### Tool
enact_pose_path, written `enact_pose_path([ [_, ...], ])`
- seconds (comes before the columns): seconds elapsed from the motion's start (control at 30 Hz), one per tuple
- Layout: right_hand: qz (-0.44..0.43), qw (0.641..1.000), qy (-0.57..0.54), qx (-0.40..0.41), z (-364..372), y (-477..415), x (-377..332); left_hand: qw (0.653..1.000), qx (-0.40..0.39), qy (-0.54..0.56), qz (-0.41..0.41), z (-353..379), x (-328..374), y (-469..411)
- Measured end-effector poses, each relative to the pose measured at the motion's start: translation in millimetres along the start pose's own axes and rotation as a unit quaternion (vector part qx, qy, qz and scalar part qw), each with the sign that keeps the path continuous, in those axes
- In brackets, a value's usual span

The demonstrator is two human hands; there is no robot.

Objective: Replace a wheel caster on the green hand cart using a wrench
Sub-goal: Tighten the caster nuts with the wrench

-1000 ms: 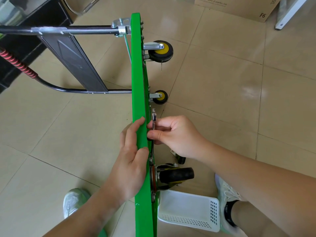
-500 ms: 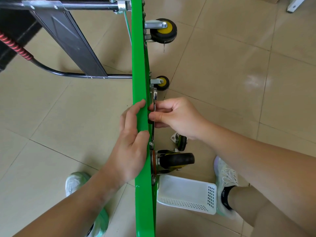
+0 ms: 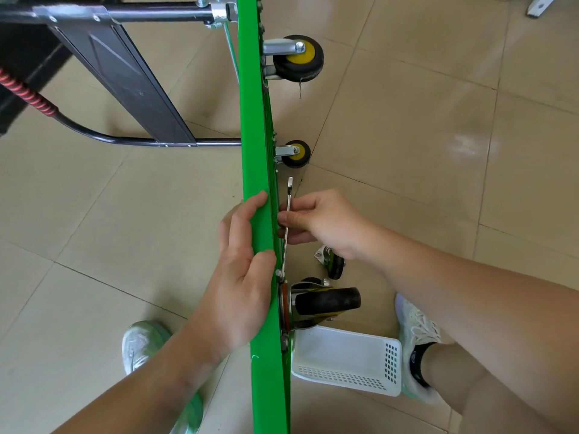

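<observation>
The green hand cart [image 3: 253, 126] stands on its edge, seen from above as a narrow green strip. My left hand [image 3: 241, 277] grips that edge, fingers curled over it. My right hand [image 3: 322, 220] pinches a slim metal wrench [image 3: 289, 195] held along the cart's underside, its lower end down at a bolt beside the black caster [image 3: 326, 303] mounted near me. A loose small black caster [image 3: 332, 263] lies on the floor just past my right wrist. Two yellow-hubbed wheels [image 3: 297, 57] [image 3: 296, 153] stick out farther along the underside.
A white plastic basket [image 3: 347, 361] sits on the tiled floor under the near caster, between my two shoes [image 3: 144, 343] [image 3: 416, 333]. The cart's folded black handle [image 3: 119, 73] with a red-striped grip lies to the left. A cardboard box edge shows at the far top right.
The view has tipped downward. My right hand has pulled the wrench slightly away from the cart, so more of its upper end shows. My left hand keeps its hold.
</observation>
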State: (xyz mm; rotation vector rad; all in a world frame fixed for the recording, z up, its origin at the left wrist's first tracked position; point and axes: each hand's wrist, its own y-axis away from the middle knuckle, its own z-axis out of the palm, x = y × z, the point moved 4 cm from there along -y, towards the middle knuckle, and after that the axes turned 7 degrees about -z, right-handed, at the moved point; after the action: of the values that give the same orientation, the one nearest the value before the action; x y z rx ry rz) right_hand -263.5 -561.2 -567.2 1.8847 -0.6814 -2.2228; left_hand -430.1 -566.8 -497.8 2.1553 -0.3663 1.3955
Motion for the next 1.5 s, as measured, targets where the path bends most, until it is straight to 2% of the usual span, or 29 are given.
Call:
enact_pose_path([
  [0.2,0.088,0.995,-0.037,0.043,-4,-8,26,1.0,0.002,0.001,0.004,0,0,1],
  [0.4,0.161,0.982,-0.091,0.03,-3,-11,35,1.0,0.003,-0.002,0.01,0,1,1],
  [0.5,0.128,0.988,-0.079,0.038,-10,-16,24,1.0,0.005,-0.001,0.011,0,2,1],
  [0.6,0.023,0.998,-0.03,0.053,-19,-17,-6,1.0,0.006,-0.002,0.012,0,2,2],
  [0.7,-0.075,0.997,0.002,0.018,-17,-1,-36,1.0,0.004,0.001,0.009,1,1,2],
  [0.77,-0.107,0.994,0.026,-0.019,-10,15,-44,1.0,0.005,0.003,0.009,1,2,2],
  [1.03,-0.126,0.989,0.058,-0.053,9,34,-35,1.0,0.01,0.011,0.006,1,2,1],
  [1.27,-0.145,0.985,0.073,-0.049,15,34,-26,1.0,0.008,0.011,0.007,-1,2,1],
  [1.5,-0.095,0.995,0.03,-0.03,9,20,-11,1.0,0.008,0.015,0.008,0,1,1],
])
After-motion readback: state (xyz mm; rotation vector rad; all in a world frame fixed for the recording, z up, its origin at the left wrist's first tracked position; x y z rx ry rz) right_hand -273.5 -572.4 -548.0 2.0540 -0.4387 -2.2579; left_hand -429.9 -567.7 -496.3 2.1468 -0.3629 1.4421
